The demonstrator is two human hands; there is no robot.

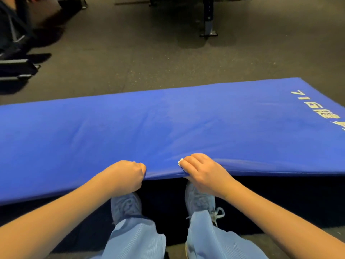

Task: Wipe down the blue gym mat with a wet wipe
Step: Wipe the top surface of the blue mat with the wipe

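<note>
Where the person stands, the near edge of the blue mat (168,124) is lifted up off the floor (140,58), and it is dark underneath. The far edge rests on the floor. The mat's left end runs out of view. Its right end has pale letters (317,109) on it.

Two hands hold the near edge, close together. The left hand (130,174) is curled tight round the edge. The right hand (203,172) grips the edge too, and one small white wet wipe (180,162) is squeezed under its fingers, just peeking out.

Two light blue shoes, the left shoe (125,204) and the right shoe (199,195), stand just below the lifted edge, under the hands.

Past the mat, a wide stretch of dark speckled floor runs on. One dark machine leg (209,25) stands at the far side, well apart from the mat. Some dark metal frames (16,68) sit on the floor at the far left, also well apart.
</note>
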